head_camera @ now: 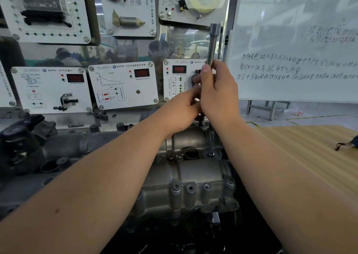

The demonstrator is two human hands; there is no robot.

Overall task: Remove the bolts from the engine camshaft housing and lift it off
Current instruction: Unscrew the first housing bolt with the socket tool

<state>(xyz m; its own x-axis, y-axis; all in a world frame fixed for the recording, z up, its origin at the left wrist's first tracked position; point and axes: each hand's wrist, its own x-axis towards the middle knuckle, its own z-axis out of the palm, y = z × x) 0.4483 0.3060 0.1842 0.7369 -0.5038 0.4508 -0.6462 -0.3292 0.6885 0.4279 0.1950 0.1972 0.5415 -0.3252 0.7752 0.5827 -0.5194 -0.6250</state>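
Observation:
The grey cast camshaft housing [193, 174] lies across the bench below my arms. Bolts [175, 187] sit in bosses along its near edge, and another bolt [210, 153] stands by the round opening. My right hand [219, 90] grips the upright steel shaft of a socket wrench [214, 40], which rises above my fingers and runs down toward the housing's far edge. My left hand [184, 110] is curled around the lower part of the same tool, partly hidden behind the right hand. The tool's tip is hidden.
White sensor display panels [124, 85] stand on a board right behind the engine. A whiteboard [298, 56] with handwriting is at the right. A yellow striped mat [310, 153] with a dark cord [344, 144] lies to the right. Dark engine parts [21, 137] sit at the left.

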